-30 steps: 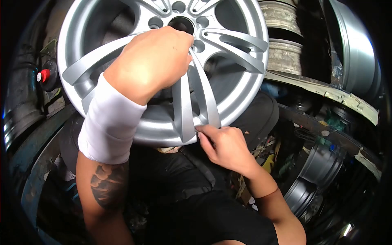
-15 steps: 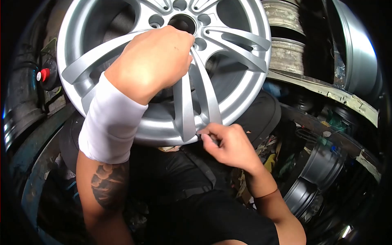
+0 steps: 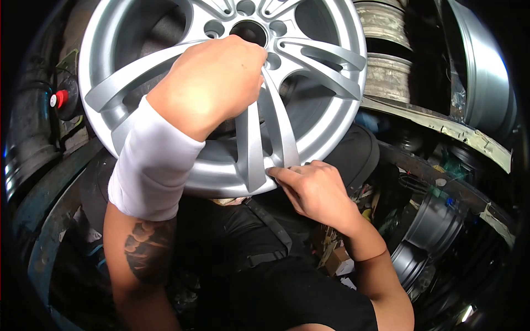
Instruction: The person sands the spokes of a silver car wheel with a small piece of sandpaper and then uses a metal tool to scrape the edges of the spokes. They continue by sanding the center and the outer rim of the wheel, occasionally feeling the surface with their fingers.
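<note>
A large silver alloy wheel (image 3: 251, 146) with paired spokes lies face up over the person's lap. Over its hub my left hand (image 3: 212, 77), in a white sleeve, is curled beside the centre hole; its fingertips and whatever they hold are hidden. At the wheel's near edge, below the end of a spoke pair, my right hand (image 3: 317, 190) is closed, with its index fingertip touching the rim. Anything small between those fingers is too hidden to make out.
Stacked worn wheels (image 3: 383, 77) stand on a shelf (image 3: 441, 124) at the upper right, near a big silver rim (image 3: 486, 66). Dark grey rims (image 3: 433, 223) lie lower right. A red-capped object (image 3: 59, 99) is at the left, by a metal frame (image 3: 41, 243).
My right hand has shifted slightly right, its index finger now straighter along the rim edge and its thumb tucked lower. My left hand and the wheel have barely moved.
</note>
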Tool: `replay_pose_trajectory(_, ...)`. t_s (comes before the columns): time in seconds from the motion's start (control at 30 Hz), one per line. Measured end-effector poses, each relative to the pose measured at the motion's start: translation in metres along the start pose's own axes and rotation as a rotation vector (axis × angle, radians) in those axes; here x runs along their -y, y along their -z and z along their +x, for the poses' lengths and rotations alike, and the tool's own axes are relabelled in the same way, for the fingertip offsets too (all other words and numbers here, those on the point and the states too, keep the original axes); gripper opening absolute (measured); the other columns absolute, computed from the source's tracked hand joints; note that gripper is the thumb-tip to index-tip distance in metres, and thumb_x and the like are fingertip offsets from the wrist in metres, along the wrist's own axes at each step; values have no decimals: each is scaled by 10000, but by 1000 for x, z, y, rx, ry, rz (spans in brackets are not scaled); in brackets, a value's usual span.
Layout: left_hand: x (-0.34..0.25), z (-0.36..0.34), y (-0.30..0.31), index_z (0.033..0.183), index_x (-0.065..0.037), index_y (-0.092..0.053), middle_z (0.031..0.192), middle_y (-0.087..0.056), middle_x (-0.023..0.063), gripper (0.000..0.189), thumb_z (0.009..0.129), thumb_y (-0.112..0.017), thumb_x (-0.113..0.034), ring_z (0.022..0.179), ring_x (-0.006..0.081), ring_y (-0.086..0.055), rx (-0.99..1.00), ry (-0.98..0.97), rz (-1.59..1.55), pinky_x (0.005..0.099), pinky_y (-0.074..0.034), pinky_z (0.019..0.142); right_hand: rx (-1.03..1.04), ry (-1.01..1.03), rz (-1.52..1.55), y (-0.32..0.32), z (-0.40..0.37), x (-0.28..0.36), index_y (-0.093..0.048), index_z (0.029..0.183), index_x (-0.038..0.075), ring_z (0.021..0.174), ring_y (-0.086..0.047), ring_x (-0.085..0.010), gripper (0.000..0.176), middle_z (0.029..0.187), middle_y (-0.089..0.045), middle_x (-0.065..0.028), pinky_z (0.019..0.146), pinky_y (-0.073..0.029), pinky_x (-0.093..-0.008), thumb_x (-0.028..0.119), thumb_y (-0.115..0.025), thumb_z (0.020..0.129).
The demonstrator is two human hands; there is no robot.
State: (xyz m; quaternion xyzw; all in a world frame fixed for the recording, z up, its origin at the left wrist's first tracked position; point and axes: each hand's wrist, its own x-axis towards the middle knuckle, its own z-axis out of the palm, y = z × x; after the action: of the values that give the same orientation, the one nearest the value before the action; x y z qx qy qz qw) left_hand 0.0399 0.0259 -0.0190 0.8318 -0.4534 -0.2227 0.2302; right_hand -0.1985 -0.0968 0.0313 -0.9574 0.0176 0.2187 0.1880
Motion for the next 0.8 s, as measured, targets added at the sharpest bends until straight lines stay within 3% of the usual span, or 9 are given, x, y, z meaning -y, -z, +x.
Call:
replay_pose_trajectory(0.23, 1, 1, 1, 1195, 12, -750, 1036, -762, 270, 292, 969, -712, -170, 1035, 448, -729, 32, 18, 17, 522, -567, 944, 100, -28, -198, 7, -1, 8, -702, 997, 52, 592, -693, -320, 176, 669, -689, -110, 616, -542, -417, 97, -685, 827)
replay_pose_trajectory(0.37, 1, 1, -3, 1211, 14, -749, 1029, -760, 273, 301, 972, -710, -166, 1029, 449, -727, -19, -28, -13, 517, -570, 932, -15, 15, 56, -8, 7, -4, -756, 1035, 62, 598, -703, -361, 159, 642, -684, -148, 614, -570, -466, 131, -694, 907)
replay_pose_trajectory(0.4, 2, 0, -5, 1215, 14, -748, 1026, -759, 273, 303, 973, -709, -164, 1026, 448, -728, -33, -46, -13, 516, -571, 928, 54, -101, 19, 2, 5, 1, -743, 957, 73, 627, -711, -386, 97, 653, -690, -166, 623, -577, -482, 157, -701, 936)
replay_pose_trajectory(0.53, -2, 0, -3, 1190, 6, -762, 1015, -761, 268, 284, 980, -705, -176, 1013, 438, -737, 8, -47, -60, 513, -578, 904, 39, -139, -42, -8, 4, 13, -736, 924, 76, 631, -709, -398, 96, 664, -691, -178, 618, -567, -492, 166, -706, 943)
replay_pose_trajectory(0.57, -6, 2, -1, 1174, 5, -768, 1012, -762, 266, 276, 984, -700, -182, 1007, 437, -738, 49, -47, -76, 514, -579, 898, -45, -85, 121, -14, 5, 8, -807, 1080, 59, 610, -694, -368, 165, 722, -702, -192, 600, -558, -417, 102, -718, 948)
replay_pose_trajectory(0.63, -11, 1, 2, 1142, 2, -780, 1004, -763, 262, 263, 990, -690, -193, 993, 436, -742, 138, -36, -105, 517, -582, 886, -66, -181, 471, -9, -4, -2, -810, 1164, 27, 560, -695, -251, 212, 699, -716, -169, 585, -539, -345, 96, -702, 994)
replay_pose_trajectory(0.7, -10, -2, -5, 1007, 0, -800, 937, -760, 263, 231, 963, -664, -182, 926, 452, -745, 202, -95, -125, 520, -590, 844, -187, -419, 669, 1, -22, -6, -827, 1188, 58, 578, -702, -152, 217, 675, -728, -95, 578, -545, -323, 102, -694, 1022)
replay_pose_trajectory(0.73, -14, -6, -7, 977, 5, -799, 916, -757, 267, 229, 950, -659, -174, 907, 457, -744, 236, -134, -163, 522, -592, 831, -267, -437, 779, 5, -32, -12, -817, 1210, 24, 617, -644, -56, 227, 659, -694, -29, 569, -510, -264, 85, -681, 1039)
replay_pose_trajectory(0.8, -27, -17, -13, 873, 31, -780, 852, -738, 296, 232, 898, -645, -156, 846, 463, -746, 276, -226, -206, 533, -600, 787, -220, -364, 890, 23, -51, -25, -735, 1356, -9, 612, -620, -50, 338, 670, -677, -15, 599, -493, -240, 44, -657, 1031)
